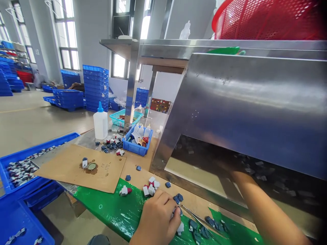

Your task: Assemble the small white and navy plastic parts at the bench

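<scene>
My left hand [158,217] rests low over the green sheet [112,211], fingers curled in toward the thumb. What lies in that pinch is mostly hidden; small dark blue and white bits show at the fingertips. Beside its knuckles is a cluster of small white and dark red pieces [151,186]. Dark blue pieces [178,198] and a pair of metal tweezers [198,217] lie just to its right. My right hand [227,166] reaches through the opening of a slanted metal hood [245,102]; its fingers are lost in shadow. More pale pieces [260,177] lie inside the hood.
A cardboard sheet [61,166] with a wet brown patch holds a round cap. Behind it stand a white bottle [100,124] with a blue tip and a blue basket [135,147] of small bottles. Blue trays [7,190] border the left; a metal shelf [230,44] runs overhead.
</scene>
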Demonstrator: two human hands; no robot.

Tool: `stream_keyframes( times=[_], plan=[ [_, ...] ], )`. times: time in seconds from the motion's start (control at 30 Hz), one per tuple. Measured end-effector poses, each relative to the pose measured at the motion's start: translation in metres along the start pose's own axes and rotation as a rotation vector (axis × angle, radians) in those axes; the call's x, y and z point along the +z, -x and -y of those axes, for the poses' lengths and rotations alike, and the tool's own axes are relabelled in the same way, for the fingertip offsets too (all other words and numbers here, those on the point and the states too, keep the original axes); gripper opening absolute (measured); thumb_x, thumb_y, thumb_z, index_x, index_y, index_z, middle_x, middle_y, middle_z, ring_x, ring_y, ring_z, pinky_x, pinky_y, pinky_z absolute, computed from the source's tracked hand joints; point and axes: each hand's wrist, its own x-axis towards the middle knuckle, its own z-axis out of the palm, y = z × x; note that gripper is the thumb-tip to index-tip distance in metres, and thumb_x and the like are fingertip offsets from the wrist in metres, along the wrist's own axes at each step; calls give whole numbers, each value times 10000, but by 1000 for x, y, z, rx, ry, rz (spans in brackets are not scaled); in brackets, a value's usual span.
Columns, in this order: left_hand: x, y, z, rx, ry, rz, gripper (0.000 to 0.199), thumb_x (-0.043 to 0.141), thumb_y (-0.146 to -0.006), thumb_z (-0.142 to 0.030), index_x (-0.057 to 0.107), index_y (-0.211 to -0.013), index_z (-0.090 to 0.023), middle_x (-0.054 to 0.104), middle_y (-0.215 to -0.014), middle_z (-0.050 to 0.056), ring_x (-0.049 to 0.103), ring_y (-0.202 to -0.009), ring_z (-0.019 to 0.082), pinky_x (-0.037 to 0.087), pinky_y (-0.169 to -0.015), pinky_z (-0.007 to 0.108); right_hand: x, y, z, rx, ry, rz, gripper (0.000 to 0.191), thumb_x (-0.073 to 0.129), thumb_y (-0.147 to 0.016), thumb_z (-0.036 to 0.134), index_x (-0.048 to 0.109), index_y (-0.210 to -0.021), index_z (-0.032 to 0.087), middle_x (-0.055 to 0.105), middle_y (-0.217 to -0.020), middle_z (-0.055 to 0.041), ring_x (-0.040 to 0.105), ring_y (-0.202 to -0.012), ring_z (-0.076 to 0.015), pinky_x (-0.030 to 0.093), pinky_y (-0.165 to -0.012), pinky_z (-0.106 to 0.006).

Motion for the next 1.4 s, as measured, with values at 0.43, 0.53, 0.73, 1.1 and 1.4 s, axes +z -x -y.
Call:
stream_keyframes(
  times=[0.43, 0.53, 0.73, 1.1, 1.4],
  plan=[
    [-4, 1, -1, 4, -90, 56, 134, 426, -827, -184, 545, -766, -191, 592, -827, 18, 538, -814, 193, 492, -680, 328, -15, 67, 23, -41, 220, 54, 522, 461, -789, 379, 448, -1236, 108, 559, -1064, -248, 565, -849, -357, 421, -605, -396],
    [-6, 2, -2, 14, -127, 84, 116, 441, -826, -179, 553, -801, -190, 592, -861, 20, 538, -855, 197, 497, -707, 330, -12, 86, 29, -177, 161, 34, 527, 451, -776, 364, 424, -1241, 117, 582, -994, -173, 554, -877, -314, 441, -739, -404],
    [-10, 6, -7, 43, -227, 68, 135, 433, -842, -187, 567, -856, -175, 595, -876, 35, 546, -860, 192, 498, -702, 315, -24, 122, 49, -314, 45, -74, 289, 399, -829, 349, 499, -1013, 150, 552, -997, -132, 512, -953, -255, 424, -842, -382],
    [-12, 11, -6, 104, -302, 156, 313, 418, -869, -246, 478, -1159, -146, 546, -1135, 89, 472, -1070, 237, 468, -870, 387, -19, 215, 66, -310, -197, 66, 265, 455, -855, 277, 459, -1107, 197, 553, -1058, -96, 539, -992, -221, 467, -826, -355],
    [-13, 10, -4, 154, -277, 269, 354, 411, -890, -331, 470, -1210, -192, 539, -1202, 57, 430, -1144, 237, 336, -1024, 426, -11, 231, 64, -263, -164, -119, 319, 462, -867, 324, 454, -1162, 203, 582, -1125, -83, 544, -1038, -226, 463, -860, -363]
  ],
)
